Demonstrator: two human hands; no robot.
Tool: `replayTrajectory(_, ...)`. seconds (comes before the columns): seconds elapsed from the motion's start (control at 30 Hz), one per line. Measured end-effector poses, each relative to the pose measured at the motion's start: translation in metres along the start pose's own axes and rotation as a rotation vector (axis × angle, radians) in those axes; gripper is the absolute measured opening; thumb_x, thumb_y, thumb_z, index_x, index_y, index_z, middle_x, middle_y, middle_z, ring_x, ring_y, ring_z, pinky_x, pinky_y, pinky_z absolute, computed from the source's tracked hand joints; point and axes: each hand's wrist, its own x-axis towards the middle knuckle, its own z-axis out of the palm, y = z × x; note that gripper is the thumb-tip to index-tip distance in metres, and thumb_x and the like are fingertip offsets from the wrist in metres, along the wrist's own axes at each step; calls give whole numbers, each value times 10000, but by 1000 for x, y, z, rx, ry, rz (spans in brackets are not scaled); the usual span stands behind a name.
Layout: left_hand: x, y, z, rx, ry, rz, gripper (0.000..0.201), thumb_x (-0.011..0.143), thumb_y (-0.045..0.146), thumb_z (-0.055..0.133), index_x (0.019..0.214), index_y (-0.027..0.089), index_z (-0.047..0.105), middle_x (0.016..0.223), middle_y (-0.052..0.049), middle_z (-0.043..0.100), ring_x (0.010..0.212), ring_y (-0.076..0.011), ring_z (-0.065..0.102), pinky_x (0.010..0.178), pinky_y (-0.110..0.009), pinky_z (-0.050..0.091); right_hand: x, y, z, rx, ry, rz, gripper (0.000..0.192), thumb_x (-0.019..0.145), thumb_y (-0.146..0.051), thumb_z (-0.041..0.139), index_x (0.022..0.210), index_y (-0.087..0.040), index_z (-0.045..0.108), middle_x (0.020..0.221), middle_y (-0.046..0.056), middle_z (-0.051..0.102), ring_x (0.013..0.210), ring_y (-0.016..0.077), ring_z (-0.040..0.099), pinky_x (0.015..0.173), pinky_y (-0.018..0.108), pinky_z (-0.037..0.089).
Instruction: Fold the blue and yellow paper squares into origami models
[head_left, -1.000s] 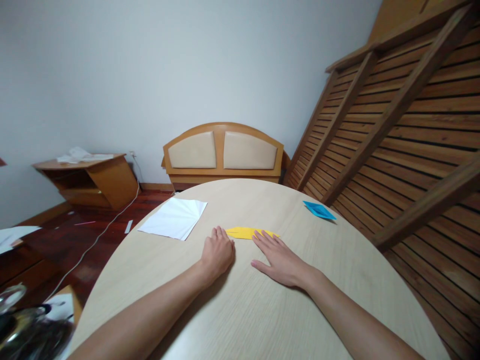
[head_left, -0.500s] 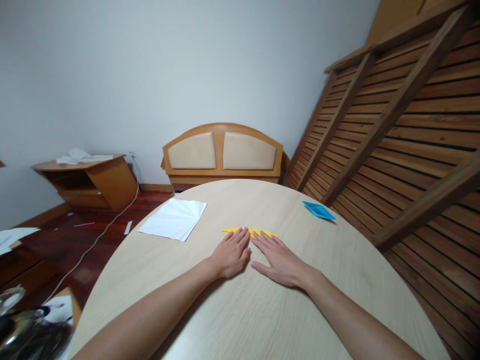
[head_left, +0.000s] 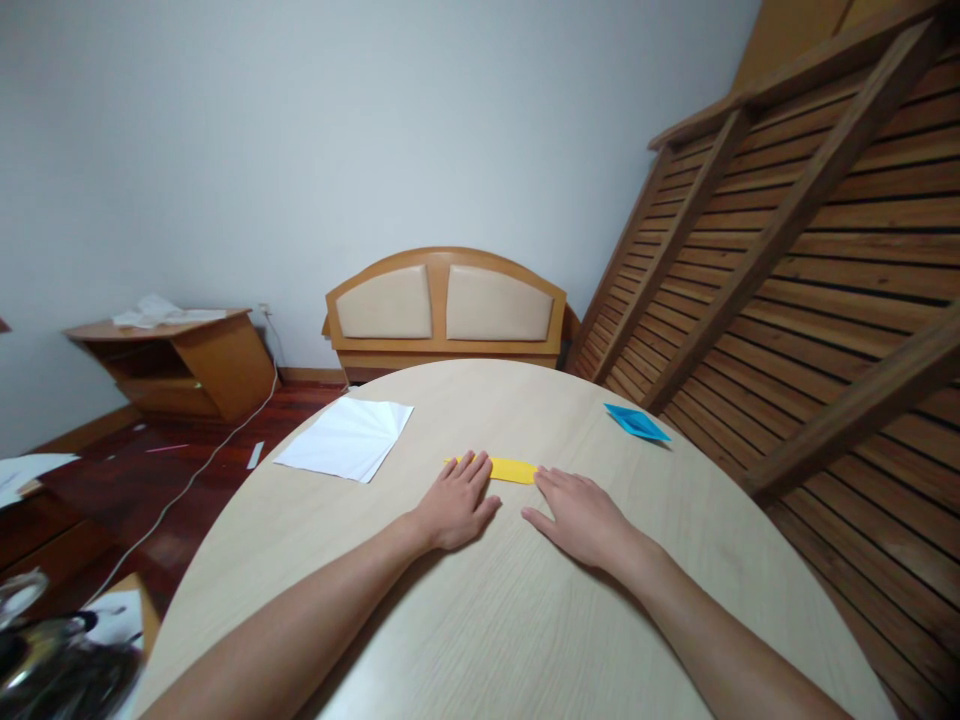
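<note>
A folded strip of yellow paper (head_left: 514, 471) lies flat on the pale round table (head_left: 525, 640). My left hand (head_left: 457, 505) rests palm down over its left part, with the fingers stretched out and the thumb apart. At the strip's right end, my right hand (head_left: 581, 515) lies flat, its fingertips touching or covering that end. Between the two hands the middle of the yellow strip shows. Parts of the paper under the fingers are hidden.
A creased white paper sheet (head_left: 346, 438) lies at the table's left. Toward the right edge is a blue folded paper boat (head_left: 636, 422). A headboard (head_left: 439, 300) stands beyond the table, and a slatted wooden frame (head_left: 787, 250) leans at the right.
My right hand has slid to the right along the yellow paper, uncovering its middle. My left hand has shifted slightly left, its thumb now more spread.
</note>
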Motion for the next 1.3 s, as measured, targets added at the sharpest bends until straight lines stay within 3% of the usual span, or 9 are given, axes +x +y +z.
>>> replayTrajectory(0.07, -1, -1, -4, -43, 4, 52, 572, 1009, 450, 349, 1494, 147, 357, 1588, -137, 296, 1486, -306, 222, 1196, -540, 186, 0, -1, -7, -51, 54, 38, 370, 961, -381, 482, 1036, -116, 728, 1066, 196, 730, 1015, 333, 673, 903, 457, 489)
replayTrajectory(0.13, -3, -3, -7, -94, 11, 123, 493, 1017, 412, 355, 1452, 189, 421, 1553, -111, 381, 1467, -284, 283, 1190, -537, 214, 1, -1, -11, -38, 103, 49, 347, 975, -314, 445, 894, -148, 740, 885, 149, 743, 872, 290, 688, 811, 412, 509)
replayTrajectory(0.23, -3, -7, -7, -160, 15, 222, 389, 1032, 349, 342, 1364, 230, 508, 1490, -77, 484, 1427, -244, 372, 1186, -515, 242, 4, 2, -8, 147, 146, -181, 273, 966, -231, 466, 1020, -190, 730, 1027, 90, 741, 994, 233, 655, 893, 355, 491)
replayTrajectory(0.33, -1, -10, -5, -183, 40, 270, 326, 1026, 323, 378, 1265, 243, 584, 1453, -61, 528, 1398, -228, 416, 1182, -490, 259, 7, 7, 2, 318, 106, -420, 300, 961, -203, 483, 1148, -241, 716, 1187, 54, 708, 1119, 205, 605, 997, 349, 450)
replayTrajectory(0.53, -2, -7, -6, -80, 152, 284, 346, 959, 226, 450, 1236, 234, 656, 1442, -90, 520, 1320, -250, 475, 1122, -430, 364, 10, 14, 9, 419, 83, -422, 285, 936, -207, 530, 1105, -263, 752, 1124, 60, 725, 1053, 222, 620, 938, 368, 489)
replayTrajectory(0.73, -2, -7, -7, -76, 109, 319, 417, 942, 209, 432, 1324, 231, 598, 1423, -78, 549, 1320, -245, 490, 1129, -430, 367, 11, 16, 10, 482, 73, -446, 365, 879, -106, 522, 1130, -260, 738, 1099, 53, 727, 1050, 220, 619, 954, 375, 488)
replayTrajectory(0.9, -1, -16, -5, -138, 69, 366, 485, 841, 142, 517, 1315, 191, 610, 1459, -110, 511, 1369, -247, 458, 1170, -428, 321, 11, 19, 13, 501, 104, -455, 294, 886, -183, 575, 1129, -241, 729, 1124, 67, 703, 1072, 223, 608, 981, 383, 477)
replayTrajectory(1.3, -3, -17, -7, -174, 31, 343, 273, 916, 254, 542, 1175, 205, 615, 1462, -107, 508, 1384, -263, 438, 1174, -444, 319, 12, 21, 15, 562, 111, -447, 251, 892, -210, 590, 1098, -242, 731, 1123, 74, 690, 1080, 226, 606, 985, 399, 479)
